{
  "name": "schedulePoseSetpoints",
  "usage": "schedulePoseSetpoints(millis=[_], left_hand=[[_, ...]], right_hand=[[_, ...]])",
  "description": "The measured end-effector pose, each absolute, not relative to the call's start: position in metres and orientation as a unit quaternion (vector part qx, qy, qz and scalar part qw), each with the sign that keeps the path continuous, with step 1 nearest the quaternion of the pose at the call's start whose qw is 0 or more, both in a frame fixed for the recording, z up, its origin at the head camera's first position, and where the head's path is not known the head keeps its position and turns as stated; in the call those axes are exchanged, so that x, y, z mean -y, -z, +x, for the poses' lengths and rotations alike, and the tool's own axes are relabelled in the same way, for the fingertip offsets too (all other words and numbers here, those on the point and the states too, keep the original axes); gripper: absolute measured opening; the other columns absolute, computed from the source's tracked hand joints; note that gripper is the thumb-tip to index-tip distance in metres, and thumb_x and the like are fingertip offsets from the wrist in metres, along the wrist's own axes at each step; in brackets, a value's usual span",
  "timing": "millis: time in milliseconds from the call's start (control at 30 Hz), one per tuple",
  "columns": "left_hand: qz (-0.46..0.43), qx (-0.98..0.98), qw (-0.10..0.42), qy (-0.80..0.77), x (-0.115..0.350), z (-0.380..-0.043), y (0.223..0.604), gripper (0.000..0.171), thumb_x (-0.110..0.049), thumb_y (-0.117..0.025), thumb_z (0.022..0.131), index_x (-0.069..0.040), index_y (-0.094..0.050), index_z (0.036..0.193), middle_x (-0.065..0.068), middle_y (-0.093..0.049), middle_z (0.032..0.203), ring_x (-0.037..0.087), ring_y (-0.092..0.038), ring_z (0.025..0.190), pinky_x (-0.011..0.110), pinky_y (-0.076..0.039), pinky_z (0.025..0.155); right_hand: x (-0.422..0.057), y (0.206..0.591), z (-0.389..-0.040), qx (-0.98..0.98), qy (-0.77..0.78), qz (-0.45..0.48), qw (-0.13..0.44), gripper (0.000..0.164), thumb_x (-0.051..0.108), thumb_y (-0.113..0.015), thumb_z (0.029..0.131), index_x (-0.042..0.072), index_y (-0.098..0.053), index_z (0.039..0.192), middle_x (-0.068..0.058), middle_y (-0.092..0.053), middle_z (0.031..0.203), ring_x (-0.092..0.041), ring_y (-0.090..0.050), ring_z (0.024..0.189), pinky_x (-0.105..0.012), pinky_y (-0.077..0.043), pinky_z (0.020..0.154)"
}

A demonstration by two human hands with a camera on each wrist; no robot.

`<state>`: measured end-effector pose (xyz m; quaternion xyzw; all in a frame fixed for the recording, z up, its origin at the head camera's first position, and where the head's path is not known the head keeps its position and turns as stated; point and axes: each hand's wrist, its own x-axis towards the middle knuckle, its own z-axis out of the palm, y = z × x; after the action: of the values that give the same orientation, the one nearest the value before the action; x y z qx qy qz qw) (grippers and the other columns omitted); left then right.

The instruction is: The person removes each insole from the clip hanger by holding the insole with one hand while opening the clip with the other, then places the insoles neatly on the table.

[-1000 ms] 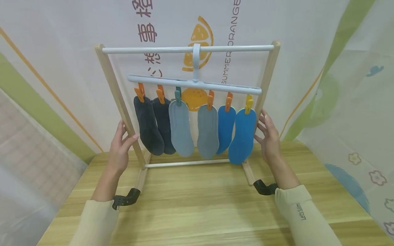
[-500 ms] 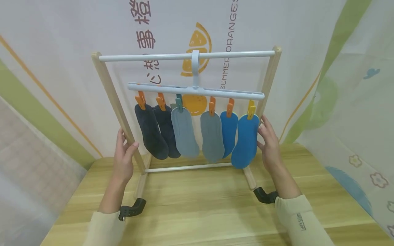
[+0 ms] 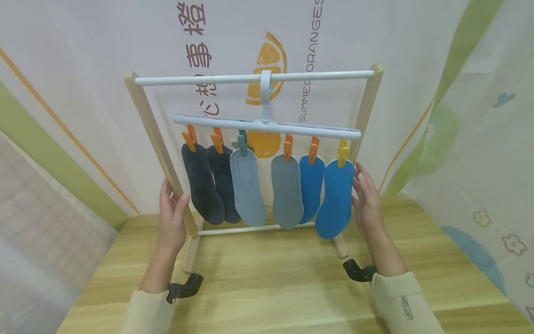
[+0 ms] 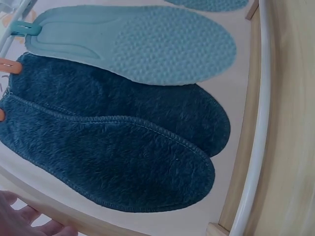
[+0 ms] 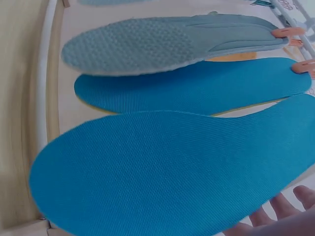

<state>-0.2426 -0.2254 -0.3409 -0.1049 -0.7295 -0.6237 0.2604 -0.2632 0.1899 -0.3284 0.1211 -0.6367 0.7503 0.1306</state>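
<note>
In the head view a wooden rack (image 3: 152, 134) with white rods stands on the table. My left hand (image 3: 172, 227) holds its left post, thumb in front. My right hand (image 3: 369, 208) grips the right post, whose lower part hides behind an insole. From the top rod hangs a light blue hanger (image 3: 308, 131), tilted down to the right. Clips on it hold two dark fuzzy insoles (image 3: 203, 185), a pale grey-blue insole (image 3: 249, 188), a grey insole (image 3: 288, 192) and two blue insoles (image 3: 335, 199). The right wrist view shows fingers (image 5: 283, 206) partly behind the front blue insole.
The wood-grain table (image 3: 267, 287) extends in front of the rack. Behind it hangs a white curtain (image 3: 325, 28) with orange prints. Black wrist mounts (image 3: 185, 286) sit close above the table on both arms. A lower white rod (image 3: 250, 229) joins the rack's sides.
The insoles swing slightly on the hanger. Rack and table sit a little lower in the head view. My left hand has shifted slightly right and down in view; both hands stay at the posts.
</note>
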Motion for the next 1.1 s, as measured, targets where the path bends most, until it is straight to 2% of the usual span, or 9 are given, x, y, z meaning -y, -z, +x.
schedulePoseSetpoints(millis=[167, 433, 733, 933, 1100], left_hand=[[-0.087, 0.733, 0.272, 0.617, 0.226, -0.240, 0.344, 0.062, -0.026, -0.043, 0.100, -0.019, -0.012, 0.154, 0.008, -0.017, 0.158, 0.036, -0.019, 0.145, 0.062, -0.020, 0.114], [-0.061, 0.736, 0.258, 0.623, 0.229, -0.237, 0.345, 0.061, -0.028, -0.043, 0.100, -0.019, -0.014, 0.153, 0.007, -0.017, 0.159, 0.032, -0.019, 0.146, 0.060, -0.020, 0.115], [-0.054, 0.732, 0.276, 0.621, 0.223, -0.235, 0.345, 0.062, -0.028, -0.042, 0.100, -0.014, -0.014, 0.153, 0.010, -0.017, 0.159, 0.030, -0.016, 0.147, 0.056, -0.018, 0.117], [0.002, 0.751, 0.290, 0.594, 0.217, -0.231, 0.340, 0.069, -0.033, -0.047, 0.099, -0.012, -0.010, 0.154, 0.010, -0.014, 0.160, 0.029, -0.014, 0.148, 0.051, -0.015, 0.120], [0.025, 0.755, 0.307, 0.579, 0.211, -0.227, 0.331, 0.069, -0.028, -0.052, 0.098, -0.014, -0.013, 0.153, 0.010, -0.018, 0.159, 0.028, -0.017, 0.147, 0.049, -0.017, 0.120]], right_hand=[[-0.192, 0.335, -0.262, 0.611, -0.772, 0.127, 0.119, 0.061, 0.046, -0.033, 0.101, 0.019, -0.019, 0.153, -0.007, -0.018, 0.160, -0.029, -0.010, 0.149, -0.057, -0.006, 0.120], [-0.193, 0.343, -0.258, 0.608, -0.773, 0.130, 0.125, 0.060, 0.042, -0.031, 0.102, 0.014, -0.019, 0.153, -0.010, -0.020, 0.159, -0.030, -0.014, 0.148, -0.054, -0.007, 0.120], [-0.205, 0.346, -0.252, 0.632, -0.755, 0.117, 0.128, 0.054, 0.042, -0.029, 0.103, 0.019, -0.025, 0.152, -0.011, -0.027, 0.157, -0.027, -0.023, 0.145, -0.055, -0.011, 0.120], [-0.213, 0.348, -0.247, 0.685, -0.711, 0.081, 0.138, 0.057, 0.046, -0.030, 0.103, 0.014, -0.029, 0.150, -0.016, -0.032, 0.153, -0.033, -0.029, 0.142, -0.058, -0.019, 0.117], [-0.217, 0.353, -0.241, 0.750, -0.645, 0.048, 0.141, 0.063, 0.052, -0.033, 0.101, 0.014, -0.027, 0.150, -0.016, -0.038, 0.150, -0.034, -0.038, 0.137, -0.056, -0.031, 0.112]])
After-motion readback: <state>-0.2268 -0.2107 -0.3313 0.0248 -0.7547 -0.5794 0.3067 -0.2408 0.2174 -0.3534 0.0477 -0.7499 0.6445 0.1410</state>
